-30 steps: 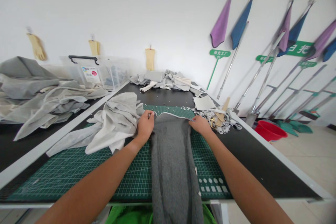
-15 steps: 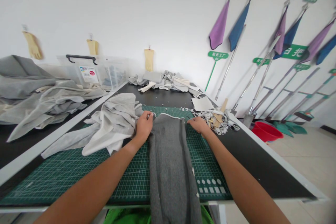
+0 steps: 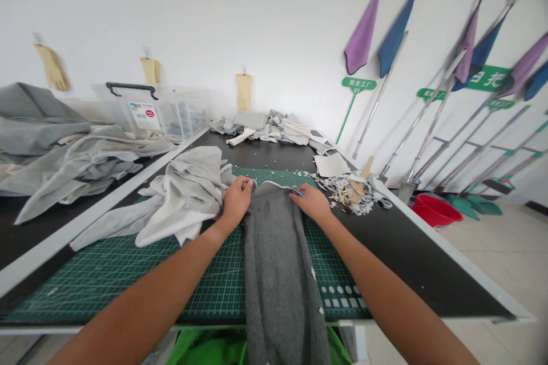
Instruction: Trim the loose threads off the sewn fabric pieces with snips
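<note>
A long dark grey cloth (image 3: 278,262) lies lengthwise on the green cutting mat (image 3: 128,274) and hangs over the table's near edge. My left hand (image 3: 235,201) pinches the cloth's far left corner, fingers closed. My right hand (image 3: 311,203) grips the far right edge of the same cloth, fingers curled on it. The far edge shows a pale trim between the two hands.
A crumpled light grey cloth (image 3: 180,197) lies left of my left hand. Fabric scraps and scissors (image 3: 351,191) sit right of my right hand. More cloth pieces (image 3: 269,125) lie at the table's far end. Grey fabric (image 3: 64,154) and a clear bin (image 3: 145,111) are left; a red basin (image 3: 434,210) is on the floor.
My right hand has moved left along the cloth's far edge, so the far end is narrower. My left hand has stayed at its corner.
</note>
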Motion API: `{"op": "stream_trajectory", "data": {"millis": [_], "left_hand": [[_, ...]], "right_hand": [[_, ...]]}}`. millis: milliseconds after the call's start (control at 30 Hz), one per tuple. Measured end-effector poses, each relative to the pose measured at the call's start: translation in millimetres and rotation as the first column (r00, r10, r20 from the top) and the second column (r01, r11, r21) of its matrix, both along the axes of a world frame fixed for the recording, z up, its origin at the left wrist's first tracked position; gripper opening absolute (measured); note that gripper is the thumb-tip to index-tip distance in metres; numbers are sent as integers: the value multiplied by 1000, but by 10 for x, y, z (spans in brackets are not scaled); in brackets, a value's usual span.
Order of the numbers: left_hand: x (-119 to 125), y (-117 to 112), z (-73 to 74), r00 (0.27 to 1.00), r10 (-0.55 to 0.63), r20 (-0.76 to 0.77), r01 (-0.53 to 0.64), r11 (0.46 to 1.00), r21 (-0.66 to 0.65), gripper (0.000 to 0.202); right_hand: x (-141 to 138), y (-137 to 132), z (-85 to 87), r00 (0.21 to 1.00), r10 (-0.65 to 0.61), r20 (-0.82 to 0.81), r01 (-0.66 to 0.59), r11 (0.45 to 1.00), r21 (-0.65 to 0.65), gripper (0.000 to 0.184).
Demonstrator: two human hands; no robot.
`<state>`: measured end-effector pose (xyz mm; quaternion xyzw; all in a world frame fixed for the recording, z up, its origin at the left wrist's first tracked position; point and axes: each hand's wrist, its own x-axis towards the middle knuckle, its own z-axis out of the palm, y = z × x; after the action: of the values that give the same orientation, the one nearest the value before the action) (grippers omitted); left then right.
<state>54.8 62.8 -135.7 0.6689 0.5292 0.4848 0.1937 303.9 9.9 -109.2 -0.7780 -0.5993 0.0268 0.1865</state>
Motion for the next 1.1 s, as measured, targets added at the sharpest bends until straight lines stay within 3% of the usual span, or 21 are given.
{"op": "stream_trajectory", "data": {"millis": [100,300,500,600,800,867,1000,1100], "left_hand": [[0,-1,4,1000,4,10,-4,1000,7,17],[-11,21,-16,1000,11,1,-11,1000,14,18],[-16,48,-38,1000,10,-10,-10,1000,15,17],[-13,46,-35,1000,12,-12,-12,1000,18,17],[-10,39,-29,1000,14,-12,-14,1000,20,16],[-10,40,-27,1000,13,-7,-13,1000,19,15],[-9,41,-23,1000,15,-1,-15,1000,1,16],[-9,42,-24,1000,15,5,-15,1000,-6,16]], "right_hand": [[59,9,19,1000,-22,8,23,999,-25,33],[205,5,29,994,-100,40,101,995,-24,37],[223,15,16,998,29,55,-31,999,30,32],[189,14,21,998,27,50,-29,999,25,26],[136,20,-4,998,-31,45,31,1000,5,46],[155,29,-12,995,-87,41,86,996,24,42],[249,39,3,992,-92,-85,96,994,46,21],[326,43,24,974,-43,-224,61,995,75,19]]}}
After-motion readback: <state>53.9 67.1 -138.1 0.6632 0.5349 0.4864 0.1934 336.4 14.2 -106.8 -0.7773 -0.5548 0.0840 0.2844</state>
